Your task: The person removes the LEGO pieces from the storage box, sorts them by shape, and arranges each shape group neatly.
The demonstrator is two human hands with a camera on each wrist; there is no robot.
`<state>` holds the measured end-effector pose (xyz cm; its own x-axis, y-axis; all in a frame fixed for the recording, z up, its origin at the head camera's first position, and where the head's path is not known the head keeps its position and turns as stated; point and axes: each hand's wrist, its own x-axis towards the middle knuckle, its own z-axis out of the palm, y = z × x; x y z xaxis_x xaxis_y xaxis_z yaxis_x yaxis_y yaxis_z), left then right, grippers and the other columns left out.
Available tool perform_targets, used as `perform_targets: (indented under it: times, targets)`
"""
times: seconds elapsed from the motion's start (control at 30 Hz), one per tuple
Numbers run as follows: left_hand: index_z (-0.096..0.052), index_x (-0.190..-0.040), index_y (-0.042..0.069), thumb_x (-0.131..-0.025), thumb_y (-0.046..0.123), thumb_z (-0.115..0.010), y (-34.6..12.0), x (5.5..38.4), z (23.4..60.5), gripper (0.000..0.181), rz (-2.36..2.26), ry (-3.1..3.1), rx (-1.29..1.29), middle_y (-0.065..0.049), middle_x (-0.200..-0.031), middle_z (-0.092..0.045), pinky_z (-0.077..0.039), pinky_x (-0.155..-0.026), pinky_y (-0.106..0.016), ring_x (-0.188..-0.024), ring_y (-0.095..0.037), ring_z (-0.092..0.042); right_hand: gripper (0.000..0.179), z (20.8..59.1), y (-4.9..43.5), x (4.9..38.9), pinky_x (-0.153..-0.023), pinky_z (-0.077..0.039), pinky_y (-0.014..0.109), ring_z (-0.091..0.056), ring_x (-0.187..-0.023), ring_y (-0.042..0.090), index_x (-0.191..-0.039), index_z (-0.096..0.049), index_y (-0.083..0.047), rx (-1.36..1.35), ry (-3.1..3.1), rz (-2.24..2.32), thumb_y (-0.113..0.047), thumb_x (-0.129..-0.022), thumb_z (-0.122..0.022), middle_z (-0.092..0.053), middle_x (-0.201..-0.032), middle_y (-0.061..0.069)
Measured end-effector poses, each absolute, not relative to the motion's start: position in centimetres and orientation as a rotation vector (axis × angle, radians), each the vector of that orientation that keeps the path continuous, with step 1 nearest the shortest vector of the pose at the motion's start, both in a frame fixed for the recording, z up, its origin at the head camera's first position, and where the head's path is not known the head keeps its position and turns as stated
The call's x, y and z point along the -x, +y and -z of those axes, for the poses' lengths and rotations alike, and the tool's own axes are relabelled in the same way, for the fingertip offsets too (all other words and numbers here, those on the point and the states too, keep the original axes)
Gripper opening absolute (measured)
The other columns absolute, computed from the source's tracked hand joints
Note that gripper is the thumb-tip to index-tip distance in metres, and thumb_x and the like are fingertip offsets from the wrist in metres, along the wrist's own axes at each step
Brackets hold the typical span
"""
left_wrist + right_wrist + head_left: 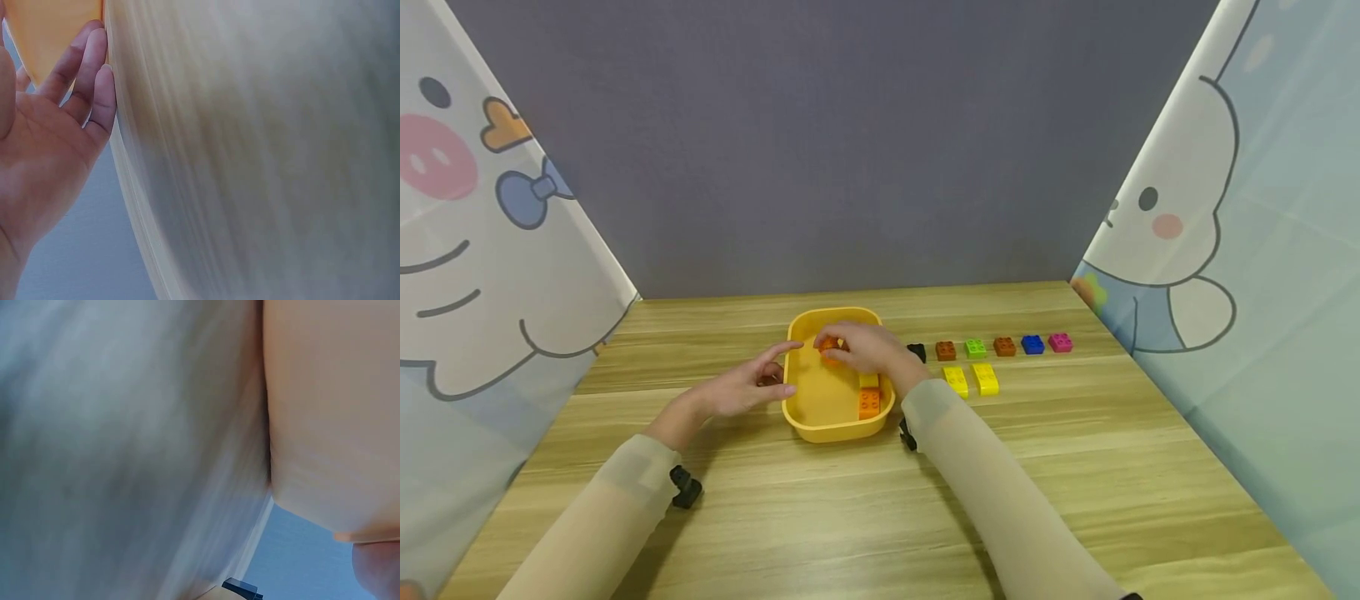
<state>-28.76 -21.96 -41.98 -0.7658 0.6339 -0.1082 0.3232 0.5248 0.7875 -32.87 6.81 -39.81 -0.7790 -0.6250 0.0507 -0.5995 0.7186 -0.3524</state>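
Note:
A yellow plastic tray (823, 400) lies on the wooden table between both hands. My right hand (867, 346) reaches over its right side and pinches an orange toy brick (830, 344) inside, partly covered by the fingers. By the tray's right wall sit a yellow brick (868, 381), partly hidden under the right hand, and another orange brick (868, 404). At the left rim is my left hand (741, 387), thumb and index finger extended to the edge. The left wrist view has its fingers (94, 62) loosely bent beside the tray wall. The right wrist view shows little of the bricks.
Right of the tray runs a row of bricks: black (917, 352), brown (946, 351), lime green (975, 348), another brown brick (1004, 346), blue (1033, 344) and pink (1061, 342). Two yellow bricks (956, 381) lie in front. A grey panel (850, 167) stands behind the table.

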Motion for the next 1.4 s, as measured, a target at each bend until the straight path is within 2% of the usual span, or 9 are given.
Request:
perform_targets:
  times: [0.13, 0.27, 0.47, 0.7, 0.87, 1.03, 1.13, 1.3, 1.4]
  targets:
    - [-0.019, -0.174, 0.019, -0.112, 0.03, -0.067, -22.0, 28.7, 42.1, 0.079, -1.115, 2.391, -0.782, -0.012, -0.115, -0.074, -0.049, -0.086, -0.035, -0.099, -0.026, -0.059, 0.034, 39.8, 6.7, 32.9, -0.104, -0.055, 0.044, -0.065, -0.111, 0.018, -0.141, -0.066, -0.034, 0.988, 2.852, 0.463, -0.037, -0.108, -0.073, -0.068, -0.135, -0.004]
    - [-0.018, -0.174, 0.018, -0.112, 0.031, -0.067, -21.9, 28.7, 42.1, 0.08, -1.124, 2.383, -0.788, -0.011, -0.112, -0.073, -0.048, -0.083, -0.034, -0.096, -0.026, -0.057, 0.04, 39.7, 6.6, 32.9, -0.104, -0.055, 0.044, -0.065, -0.112, 0.017, -0.144, -0.063, -0.033, 0.96, 2.845, 0.485, -0.033, -0.106, -0.076, -0.068, -0.139, -0.005]
    - [-0.019, -0.174, 0.021, -0.112, 0.032, -0.067, -21.8, 28.8, 42.0, 0.08, -1.118, 2.384, -0.785, -0.012, -0.113, -0.073, -0.048, -0.086, -0.035, -0.098, -0.026, -0.057, 0.05, 39.7, 6.8, 32.8, -0.092, -0.056, 0.041, -0.065, -0.097, 0.019, -0.149, -0.055, -0.03, 0.923, 2.815, 0.614, -0.032, -0.104, -0.078, -0.068, -0.132, -0.004]
    - [-0.019, -0.174, 0.021, -0.112, 0.033, -0.067, -21.7, 28.9, 42.0, 0.08, -1.113, 2.379, -0.788, -0.012, -0.117, -0.074, -0.05, -0.089, -0.036, -0.101, -0.026, -0.06, 0.054, 39.5, 7.2, 33.0, -0.095, -0.057, 0.041, -0.067, -0.107, 0.021, -0.152, -0.053, -0.025, 0.906, 2.71, 0.85, -0.019, -0.103, -0.077, -0.064, -0.14, 0.003]
    - [-0.019, -0.174, 0.018, -0.111, 0.032, -0.068, -21.6, 28.9, 42.1, 0.081, -1.12, 2.373, -0.793, -0.012, -0.115, -0.073, -0.049, -0.087, -0.034, -0.099, -0.026, -0.059, 0.054, 38.6, 8.0, 33.1, -0.094, -0.059, 0.037, -0.068, -0.105, 0.024, -0.149, -0.055, -0.018, 0.989, 2.635, 1.073, -0.009, -0.101, -0.077, -0.065, -0.131, 0.007]
    - [-0.019, -0.174, 0.016, -0.111, 0.031, -0.068, -21.5, 28.9, 42.0, 0.081, -1.121, 2.37, -0.798, -0.011, -0.113, -0.072, -0.049, -0.086, -0.034, -0.098, -0.026, -0.058, 0.054, 37.1, 10.1, 32.3, -0.1, -0.06, 0.045, -0.069, -0.098, 0.023, -0.148, -0.056, -0.014, 1.055, 2.585, 1.268, -0.007, -0.099, -0.079, -0.065, -0.126, 0.01]
    - [-0.019, -0.174, 0.016, -0.111, 0.031, -0.068, -21.5, 28.8, 41.9, 0.081, -1.119, 2.378, -0.804, -0.011, -0.111, -0.071, -0.049, -0.086, -0.033, -0.097, -0.025, -0.058, 0.056, 36.6, 12.1, 31.3, -0.096, -0.061, 0.05, -0.069, -0.099, 0.024, -0.149, -0.056, -0.013, 1.027, 2.544, 1.334, -0.006, -0.098, -0.079, -0.063, -0.126, 0.012]
    - [-0.019, -0.174, 0.015, -0.111, 0.029, -0.069, -21.6, 28.8, 41.8, 0.082, -1.128, 2.378, -0.809, -0.011, -0.108, -0.07, -0.048, -0.084, -0.032, -0.096, -0.023, -0.056, 0.058, 36.5, 16.1, 29.6, -0.09, -0.061, 0.042, -0.069, -0.1, 0.024, -0.15, -0.055, -0.013, 0.977, 2.539, 1.326, -0.001, -0.098, -0.079, -0.061, -0.131, 0.014]
    - [-0.018, -0.174, 0.014, -0.111, 0.027, -0.069, -21.7, 28.8, 41.8, 0.082, -1.139, 2.372, -0.814, -0.012, -0.11, -0.07, -0.049, -0.086, -0.032, -0.098, -0.023, -0.057, 0.058, 36.3, 18.6, 28.6, -0.089, -0.06, 0.04, -0.068, -0.102, 0.025, -0.151, -0.055, -0.014, 0.931, 2.548, 1.315, -0.002, -0.1, -0.078, -0.058, -0.142, 0.015]
